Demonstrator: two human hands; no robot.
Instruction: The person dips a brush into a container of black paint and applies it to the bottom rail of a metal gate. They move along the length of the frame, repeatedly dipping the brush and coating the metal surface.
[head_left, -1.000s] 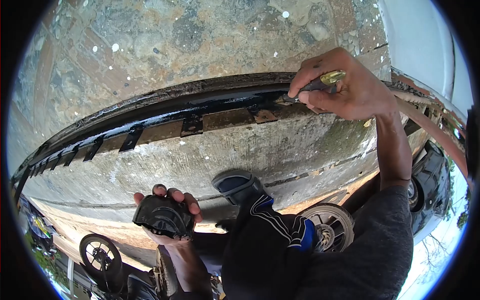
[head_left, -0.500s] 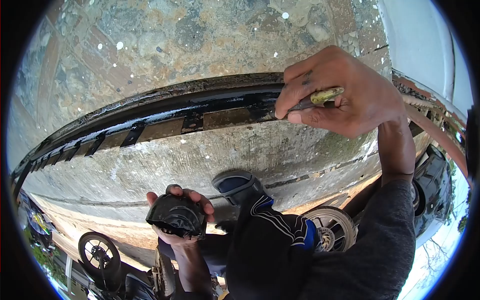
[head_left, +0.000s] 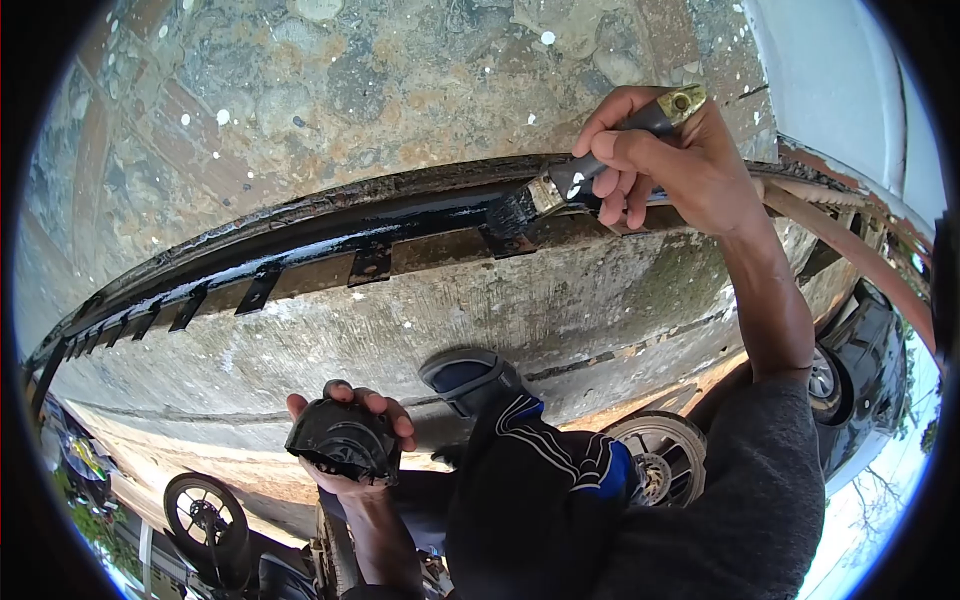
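My right hand [head_left: 660, 155] is closed round the dark handle of a paintbrush [head_left: 568, 182], whose handle end is yellowish. The black-wetted bristles touch a long metal rail [head_left: 400, 224], shiny with black paint. Short black tabs [head_left: 370, 265] stick out from the rail's near side, over the concrete edge. Lower down, my left hand [head_left: 378, 405] is wrapped round a black, paint-smeared container [head_left: 343, 438] with a ragged rim. Its inside is mostly hidden from this angle.
Beyond the rail lies a stone-patterned floor [head_left: 330, 90] with white paint spots. A concrete ledge [head_left: 480, 310] runs along the near side, with my shoe [head_left: 465, 375] by it. Motorcycle wheels [head_left: 205, 510] and a dark car [head_left: 865, 365] stand below. A pole [head_left: 850, 235] slants at right.
My right hand has turned and lifted away from the rail, bringing the whole brush into view with its bristles on the rail. My left hand and the container have barely shifted.
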